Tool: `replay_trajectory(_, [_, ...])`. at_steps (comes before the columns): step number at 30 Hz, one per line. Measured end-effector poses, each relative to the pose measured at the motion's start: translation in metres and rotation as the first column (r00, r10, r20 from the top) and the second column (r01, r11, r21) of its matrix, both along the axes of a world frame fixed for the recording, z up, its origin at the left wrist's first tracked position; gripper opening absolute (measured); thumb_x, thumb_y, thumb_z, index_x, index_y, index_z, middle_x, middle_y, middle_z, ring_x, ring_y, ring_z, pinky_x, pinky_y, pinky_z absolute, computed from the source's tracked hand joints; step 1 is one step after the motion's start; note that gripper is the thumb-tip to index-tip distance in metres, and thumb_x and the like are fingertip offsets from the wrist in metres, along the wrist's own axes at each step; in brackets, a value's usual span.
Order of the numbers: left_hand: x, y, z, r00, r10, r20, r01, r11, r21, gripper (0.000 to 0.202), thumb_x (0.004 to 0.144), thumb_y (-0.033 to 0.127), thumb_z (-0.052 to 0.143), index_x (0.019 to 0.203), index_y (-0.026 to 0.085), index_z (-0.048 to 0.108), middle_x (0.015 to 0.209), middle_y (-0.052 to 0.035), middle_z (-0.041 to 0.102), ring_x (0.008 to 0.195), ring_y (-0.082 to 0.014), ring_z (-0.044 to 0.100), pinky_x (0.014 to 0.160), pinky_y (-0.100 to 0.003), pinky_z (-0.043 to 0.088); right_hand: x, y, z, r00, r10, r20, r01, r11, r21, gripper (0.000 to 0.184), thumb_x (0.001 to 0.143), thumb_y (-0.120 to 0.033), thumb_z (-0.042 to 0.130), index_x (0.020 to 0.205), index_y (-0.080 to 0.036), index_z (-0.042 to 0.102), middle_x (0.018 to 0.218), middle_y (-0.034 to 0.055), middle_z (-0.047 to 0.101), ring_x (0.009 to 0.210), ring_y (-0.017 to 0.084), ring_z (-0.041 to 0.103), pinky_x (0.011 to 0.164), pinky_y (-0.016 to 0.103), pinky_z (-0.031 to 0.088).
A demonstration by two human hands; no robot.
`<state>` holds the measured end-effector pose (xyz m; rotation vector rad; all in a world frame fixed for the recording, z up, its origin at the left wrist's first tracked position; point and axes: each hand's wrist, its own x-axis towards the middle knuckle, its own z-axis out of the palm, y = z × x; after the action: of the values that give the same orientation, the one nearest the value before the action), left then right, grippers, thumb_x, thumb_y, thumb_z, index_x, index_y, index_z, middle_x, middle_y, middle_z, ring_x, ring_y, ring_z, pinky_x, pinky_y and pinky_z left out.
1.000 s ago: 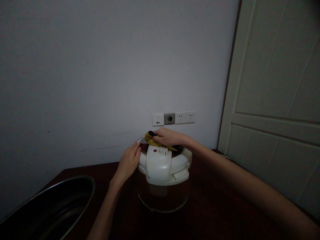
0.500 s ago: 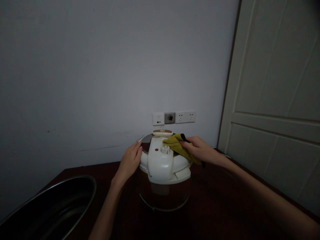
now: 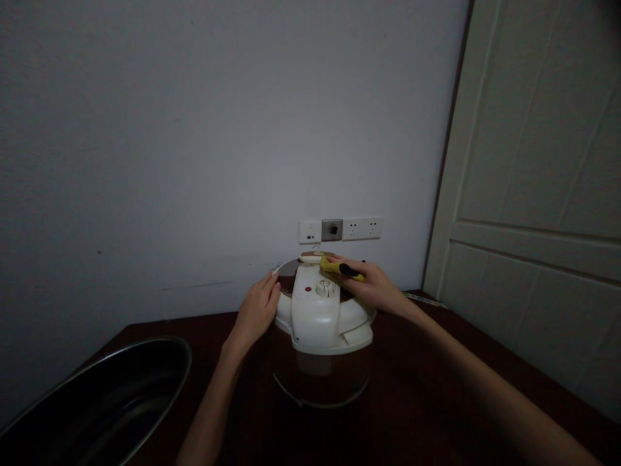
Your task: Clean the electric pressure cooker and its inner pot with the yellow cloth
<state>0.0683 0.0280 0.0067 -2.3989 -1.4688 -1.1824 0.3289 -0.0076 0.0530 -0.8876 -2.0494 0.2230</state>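
An electric pressure cooker (image 3: 320,362) with a white lid (image 3: 317,317) stands on a dark wooden table (image 3: 427,395). My left hand (image 3: 256,312) rests flat against the lid's left side, fingers stretched out. My right hand (image 3: 371,288) presses a yellow cloth (image 3: 334,268) with a dark edge onto the back right of the lid, fingers closed over it. A small knob (image 3: 326,288) and a red dot show on the lid's top.
A large metal basin (image 3: 97,408) sits at the left front of the table. A row of wall sockets (image 3: 339,229) is on the grey wall behind the cooker. A pale panelled door (image 3: 533,194) stands to the right.
My right hand with the cloth swept from the lid's back left across to the right side, then came back up to the back right. My left hand stayed on the lid.
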Motion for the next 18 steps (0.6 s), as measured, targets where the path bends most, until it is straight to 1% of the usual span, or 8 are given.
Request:
replay_trajectory(3, [0.001, -0.002, 0.002, 1.0, 0.0, 0.0, 0.0, 1.0, -0.006, 0.048, 0.092, 0.033, 0.029, 0.127, 0.008, 0.051, 0.133, -0.0148, 0.051, 0.125, -0.0218, 0.046, 0.106, -0.04, 0.034, 0.008, -0.002, -0.011, 0.999, 0.032, 0.043, -0.035, 0.997, 0.068, 0.045, 0.079, -0.006, 0.044, 0.117, -0.022, 0.061, 0.124, 0.0055, 0.059, 0.123, 0.02, 0.048, 0.105, 0.045, 0.037])
replay_trajectory(6, [0.002, -0.003, 0.003, 1.0, -0.001, -0.012, 0.001, 1.0, -0.01, 0.049, 0.093, 0.033, 0.027, 0.128, 0.007, 0.05, 0.134, -0.0151, 0.05, 0.126, -0.0215, 0.045, 0.106, -0.04, 0.033, 0.011, -0.016, -0.024, 0.995, -0.012, 0.097, -0.004, 0.986, 0.165, 0.062, 0.067, 0.003, 0.04, 0.12, -0.021, 0.059, 0.125, 0.0069, 0.058, 0.121, 0.02, 0.049, 0.105, 0.047, 0.036])
replay_trajectory(8, [0.002, -0.003, 0.003, 1.0, 0.0, -0.02, -0.001, 1.0, -0.012, 0.049, 0.093, 0.033, 0.026, 0.128, 0.007, 0.05, 0.134, -0.0149, 0.05, 0.126, -0.0211, 0.044, 0.106, -0.04, 0.033, 0.008, -0.032, -0.035, 0.989, -0.061, 0.135, 0.027, 0.969, 0.245, 0.07, 0.064, 0.006, 0.039, 0.127, -0.019, 0.053, 0.132, 0.0089, 0.052, 0.125, 0.022, 0.044, 0.106, 0.047, 0.036])
replay_trajectory(10, [0.002, -0.003, 0.002, 1.0, 0.006, -0.02, -0.006, 1.0, -0.012, 0.049, 0.093, 0.033, 0.027, 0.128, 0.008, 0.05, 0.134, -0.0143, 0.05, 0.125, -0.021, 0.045, 0.106, -0.04, 0.033, -0.001, -0.05, -0.051, 0.979, -0.126, 0.161, 0.064, 0.937, 0.343, 0.074, 0.066, 0.007, 0.038, 0.136, -0.018, 0.042, 0.138, 0.0105, 0.044, 0.13, 0.022, 0.038, 0.106, 0.046, 0.037])
replay_trajectory(12, [0.002, -0.002, 0.002, 1.0, 0.01, -0.019, -0.011, 1.0, -0.009, 0.049, 0.093, 0.033, 0.027, 0.128, 0.008, 0.05, 0.134, -0.014, 0.05, 0.125, -0.021, 0.045, 0.106, -0.04, 0.034, -0.013, -0.07, -0.071, 0.963, -0.204, 0.174, 0.11, 0.893, 0.436, 0.074, 0.073, 0.006, 0.035, 0.143, -0.018, 0.029, 0.142, 0.0105, 0.039, 0.133, 0.022, 0.031, 0.106, 0.044, 0.038])
replay_trajectory(14, [0.001, -0.001, 0.001, 1.0, 0.011, -0.021, -0.011, 1.0, -0.003, 0.049, 0.093, 0.033, 0.027, 0.128, 0.008, 0.05, 0.133, -0.0144, 0.051, 0.125, -0.0211, 0.046, 0.106, -0.04, 0.034, -0.027, -0.086, -0.091, 0.941, -0.265, 0.21, 0.124, 0.848, 0.515, 0.068, 0.08, 0.002, 0.034, 0.144, -0.015, 0.024, 0.143, 0.0104, 0.036, 0.136, 0.023, 0.024, 0.107, 0.042, 0.038])
replay_trajectory(16, [0.001, 0.0, 0.0, 1.0, 0.008, -0.022, -0.008, 1.0, 0.002, 0.049, 0.093, 0.033, 0.027, 0.127, 0.008, 0.051, 0.132, -0.0141, 0.052, 0.124, -0.0208, 0.046, 0.106, -0.04, 0.034, -0.04, -0.095, -0.105, 0.906, -0.304, 0.293, 0.076, 0.801, 0.594, 0.058, 0.084, -0.002, 0.033, 0.142, -0.012, 0.03, 0.142, 0.0081, 0.038, 0.137, 0.023, 0.023, 0.106, 0.038, 0.039])
replay_trajectory(18, [0.001, 0.0, 0.0, 1.0, 0.002, -0.018, -0.002, 1.0, 0.007, 0.048, 0.092, 0.032, 0.027, 0.126, 0.009, 0.052, 0.132, -0.0136, 0.053, 0.124, -0.0206, 0.046, 0.106, -0.04, 0.034, -0.054, -0.096, -0.107, 0.859, -0.349, 0.374, 0.019, 0.752, 0.659, 0.051, 0.086, -0.003, 0.033, 0.136, -0.009, 0.041, 0.141, 0.006, 0.041, 0.136, 0.02, 0.026, 0.105, 0.032, 0.04])
